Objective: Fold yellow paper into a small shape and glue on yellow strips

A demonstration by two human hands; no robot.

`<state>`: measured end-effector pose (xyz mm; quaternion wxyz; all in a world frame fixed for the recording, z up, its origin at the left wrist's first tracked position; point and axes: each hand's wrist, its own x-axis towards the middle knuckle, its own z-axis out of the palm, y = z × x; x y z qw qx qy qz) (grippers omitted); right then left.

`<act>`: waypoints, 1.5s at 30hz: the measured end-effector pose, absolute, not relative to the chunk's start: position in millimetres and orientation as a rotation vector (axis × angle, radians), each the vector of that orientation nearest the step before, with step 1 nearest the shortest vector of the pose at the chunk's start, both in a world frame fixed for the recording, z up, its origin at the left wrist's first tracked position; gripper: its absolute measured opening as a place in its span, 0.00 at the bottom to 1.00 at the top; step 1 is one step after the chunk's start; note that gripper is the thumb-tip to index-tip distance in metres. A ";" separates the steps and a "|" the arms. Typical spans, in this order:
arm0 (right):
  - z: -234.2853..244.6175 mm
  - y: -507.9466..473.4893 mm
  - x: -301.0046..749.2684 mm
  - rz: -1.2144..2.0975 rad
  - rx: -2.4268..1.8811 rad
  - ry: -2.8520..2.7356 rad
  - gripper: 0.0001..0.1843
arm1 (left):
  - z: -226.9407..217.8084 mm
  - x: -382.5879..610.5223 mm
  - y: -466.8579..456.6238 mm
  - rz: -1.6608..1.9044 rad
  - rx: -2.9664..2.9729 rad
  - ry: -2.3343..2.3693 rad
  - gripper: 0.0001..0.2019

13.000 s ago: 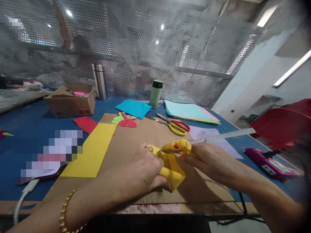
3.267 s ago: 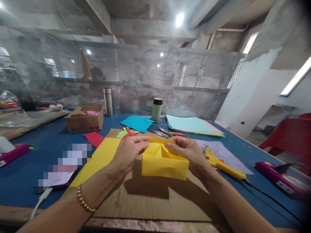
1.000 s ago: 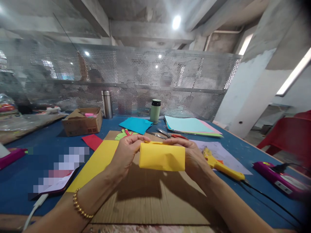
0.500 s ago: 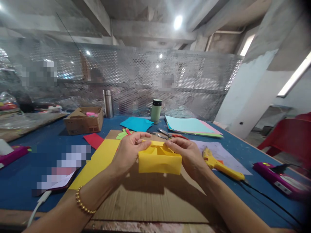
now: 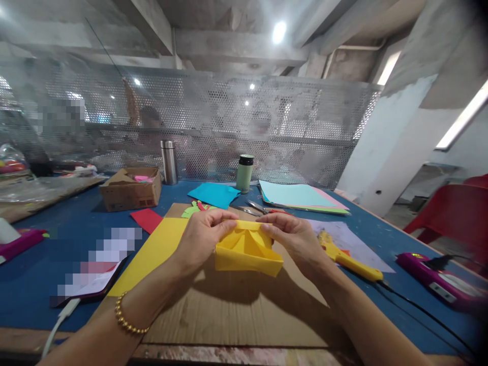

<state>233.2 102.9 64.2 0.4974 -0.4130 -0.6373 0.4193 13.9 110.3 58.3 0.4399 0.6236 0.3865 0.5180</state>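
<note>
A folded yellow paper box [image 5: 247,260] is held up above the brown cardboard sheet [image 5: 213,315], its hollow inside partly showing. My left hand [image 5: 208,231] pinches its far left edge between thumb and fingers. At the far right edge, my right hand [image 5: 292,236] grips the same fold in a pinch. A strip of folded paper spans between the two thumbs. Beneath my left forearm lies a flat yellow sheet [image 5: 152,254]. The box casts a shadow on the cardboard.
Behind my hands lie scissors [image 5: 259,207] and green paper scraps [image 5: 192,208]. A yellow glue gun [image 5: 351,263] rests on lilac paper [image 5: 358,239] at right, its cord trailing. A cardboard box [image 5: 131,189], steel flask [image 5: 169,162], green bottle [image 5: 244,175] and phone [image 5: 102,274] stand or lie around.
The yellow paper box has tipped, so more of its inside and the folded inner panels show. Both hands keep their pinch in nearly the same place.
</note>
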 end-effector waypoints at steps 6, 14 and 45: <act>68.3 102.2 233.4 1.010 -1.010 -1.560 0.14 | 58.3 10.8 109.9 1.228 1.641 1.077 0.16; 58.1 105.5 236.0 0.931 -1.070 -1.769 0.11 | 46.9 13.9 111.9 1.037 1.794 1.066 0.17; 64.9 97.8 221.5 0.918 -1.099 -1.897 0.27 | 53.6 20.8 97.4 0.961 2.000 0.962 0.14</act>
